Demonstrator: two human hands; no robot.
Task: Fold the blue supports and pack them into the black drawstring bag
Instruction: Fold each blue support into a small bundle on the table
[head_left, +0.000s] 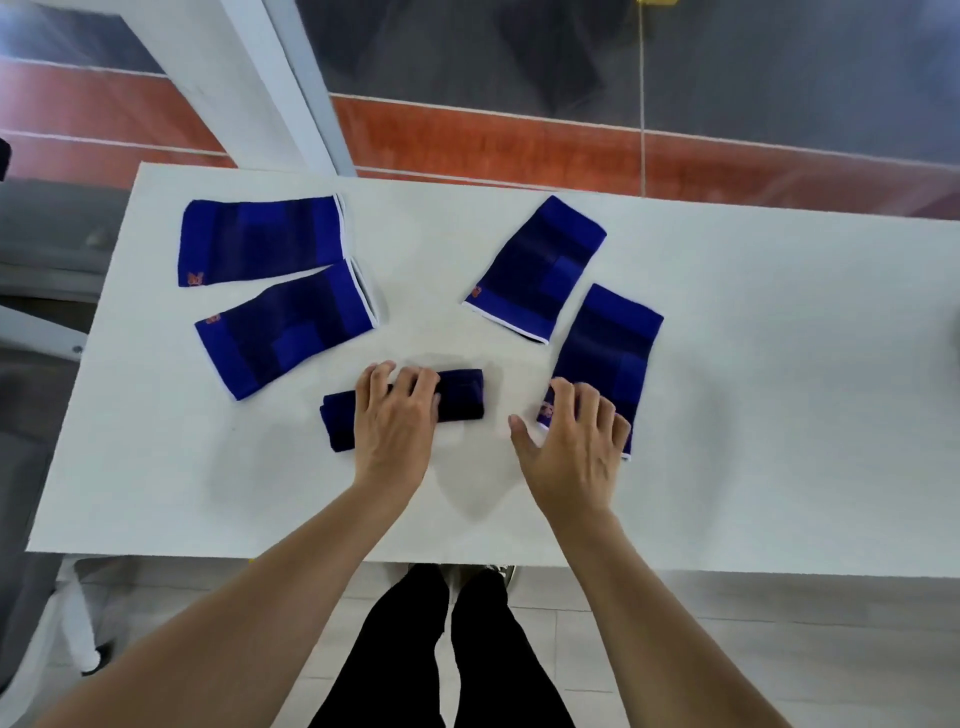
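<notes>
Folded support (402, 408) is pinned crosswise under the flat left hand (397, 423); next flat support (605, 364) is touched by spread right-hand fingers (576, 402), nothing gripped.

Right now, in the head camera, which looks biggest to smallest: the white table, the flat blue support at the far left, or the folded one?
1. White table, by far the biggest.
2. Far-left flat support.
3. Folded support, smallest, partly hidden under the left hand.
</notes>
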